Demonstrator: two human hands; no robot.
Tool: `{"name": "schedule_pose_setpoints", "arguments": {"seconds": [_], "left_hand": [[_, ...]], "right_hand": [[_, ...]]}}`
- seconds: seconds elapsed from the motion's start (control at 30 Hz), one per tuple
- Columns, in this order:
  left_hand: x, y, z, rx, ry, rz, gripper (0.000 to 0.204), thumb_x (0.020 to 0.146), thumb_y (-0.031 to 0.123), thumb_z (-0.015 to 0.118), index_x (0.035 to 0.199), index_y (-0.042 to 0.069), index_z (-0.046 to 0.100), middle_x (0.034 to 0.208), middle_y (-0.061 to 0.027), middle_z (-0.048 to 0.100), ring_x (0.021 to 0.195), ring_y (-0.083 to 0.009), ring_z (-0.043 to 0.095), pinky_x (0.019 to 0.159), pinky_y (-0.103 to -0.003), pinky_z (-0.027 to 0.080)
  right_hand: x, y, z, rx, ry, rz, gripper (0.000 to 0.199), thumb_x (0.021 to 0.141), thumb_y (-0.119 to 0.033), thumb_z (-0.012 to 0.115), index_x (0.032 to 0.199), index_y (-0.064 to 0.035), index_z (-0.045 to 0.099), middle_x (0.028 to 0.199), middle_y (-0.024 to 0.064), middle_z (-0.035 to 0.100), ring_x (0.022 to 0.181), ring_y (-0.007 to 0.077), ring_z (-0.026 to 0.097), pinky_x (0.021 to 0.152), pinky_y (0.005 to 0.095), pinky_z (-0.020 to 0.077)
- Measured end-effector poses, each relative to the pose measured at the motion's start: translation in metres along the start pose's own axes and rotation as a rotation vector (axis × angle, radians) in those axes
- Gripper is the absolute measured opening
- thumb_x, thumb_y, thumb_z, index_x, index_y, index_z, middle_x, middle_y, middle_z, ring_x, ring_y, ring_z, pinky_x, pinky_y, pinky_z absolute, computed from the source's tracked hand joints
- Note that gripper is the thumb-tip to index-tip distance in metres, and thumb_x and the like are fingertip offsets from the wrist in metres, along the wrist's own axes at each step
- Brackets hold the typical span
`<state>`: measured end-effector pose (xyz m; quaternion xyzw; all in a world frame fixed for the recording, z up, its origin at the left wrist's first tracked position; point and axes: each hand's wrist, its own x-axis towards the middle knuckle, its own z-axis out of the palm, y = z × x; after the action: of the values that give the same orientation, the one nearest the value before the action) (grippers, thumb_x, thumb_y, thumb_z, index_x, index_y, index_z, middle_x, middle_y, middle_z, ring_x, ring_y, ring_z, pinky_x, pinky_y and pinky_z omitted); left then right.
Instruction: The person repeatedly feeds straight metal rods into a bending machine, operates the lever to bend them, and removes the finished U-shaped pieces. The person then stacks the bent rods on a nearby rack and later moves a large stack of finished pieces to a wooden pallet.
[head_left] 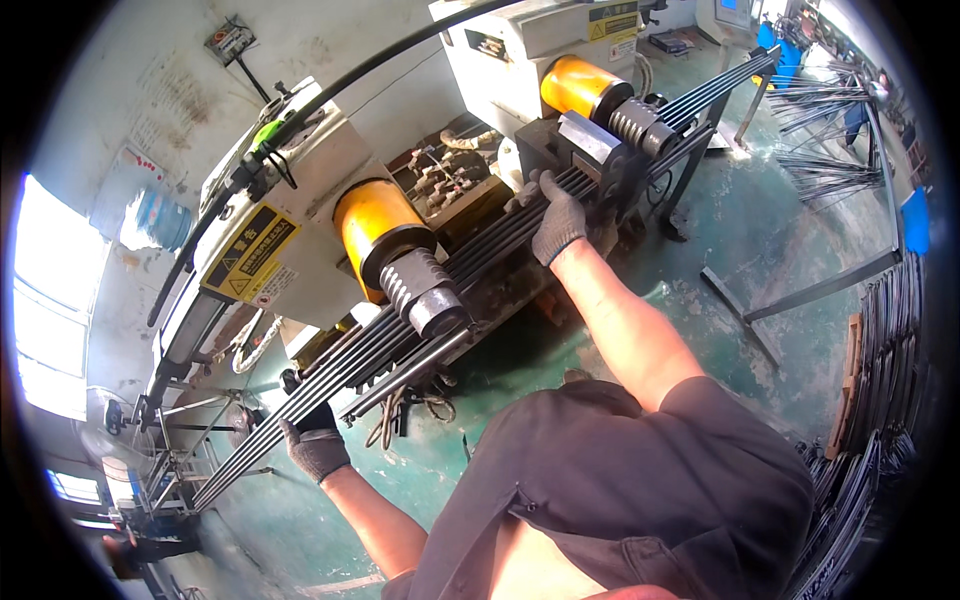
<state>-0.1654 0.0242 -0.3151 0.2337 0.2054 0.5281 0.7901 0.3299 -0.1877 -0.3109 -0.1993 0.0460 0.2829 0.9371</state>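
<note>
Several long dark metal rods [330, 378] run side by side in a diagonal bundle, from low left to the far right, across a two-headed machine. At the lower left end, my gloved left hand [318, 452] is closed around the rods, its fingers partly hidden beneath them. My gloved right hand [560, 228] grips the rods farther along, beside a metal clamp block [590, 140]. Between my hands, the rods pass under a ridged steel cylinder [420, 285] on an orange drum [380, 225]. A second orange drum [580, 88] stands beyond my right hand.
A metal bar [410, 372] juts out along the machine's near side. Bundles of rods [885, 350] are stacked at the right, near a metal frame [825, 285]. A black hose [350, 80] arches over the machine. Cords [385, 420] hang below it.
</note>
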Motion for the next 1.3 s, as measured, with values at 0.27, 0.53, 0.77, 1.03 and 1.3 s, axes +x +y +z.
{"name": "schedule_pose_setpoints", "arguments": {"seconds": [0.27,0.53,0.77,1.03,1.3], "left_hand": [[0.011,0.065,0.084,0.636,0.068,0.396,0.057,0.107,0.046,0.066,0.124,-0.009,0.069,0.121,-0.0188,0.074,0.109,-0.0292,0.072,0.100,-0.041,0.058],[0.024,0.126,0.207,0.763,0.135,0.631,0.042,0.105,0.032,0.071,0.117,-0.009,0.071,0.116,-0.0189,0.075,0.107,-0.0286,0.074,0.100,-0.041,0.057],[0.009,0.081,0.326,0.986,0.081,0.729,0.036,0.108,0.022,0.063,0.130,-0.007,0.065,0.120,-0.0191,0.073,0.107,-0.0265,0.074,0.086,-0.037,0.062],[0.012,0.039,0.389,1.503,-0.359,0.857,0.035,0.107,0.018,0.063,0.131,-0.007,0.065,0.106,-0.0120,0.075,0.102,-0.0222,0.072,0.097,-0.035,0.054],[0.011,-0.011,0.443,1.760,-0.545,1.120,0.040,0.099,0.032,0.072,0.124,0.000,0.072,0.099,-0.0113,0.075,0.089,-0.0181,0.073,0.084,-0.033,0.056]], "right_hand": [[-0.003,-0.001,0.005,0.064,0.067,0.040,0.019,0.112,-0.025,0.060,0.107,-0.0072,0.065,0.075,0.0018,0.056,0.065,0.0200,0.056,0.072,0.0423,0.0539],[0.005,0.003,-0.006,0.058,0.003,0.039,0.020,0.111,-0.027,0.062,0.111,-0.0081,0.065,0.078,0.0008,0.053,0.069,0.0192,0.054,0.075,0.0420,0.0528],[0.000,-0.002,-0.003,0.066,0.026,0.045,0.021,0.111,-0.029,0.062,0.114,-0.0080,0.065,0.078,0.0008,0.052,0.070,0.0191,0.053,0.077,0.0421,0.0527],[-0.001,-0.003,-0.004,0.006,-0.010,0.048,0.020,0.111,-0.026,0.062,0.115,-0.0070,0.063,0.081,0.0028,0.056,0.074,0.0204,0.058,0.082,0.0454,0.0567],[-0.003,-0.029,-0.013,-0.024,-0.068,0.199,0.016,0.100,0.003,0.064,0.111,-0.0085,0.063,0.098,0.0121,0.071,0.095,0.0304,0.072,0.099,0.0537,0.0604]]}}
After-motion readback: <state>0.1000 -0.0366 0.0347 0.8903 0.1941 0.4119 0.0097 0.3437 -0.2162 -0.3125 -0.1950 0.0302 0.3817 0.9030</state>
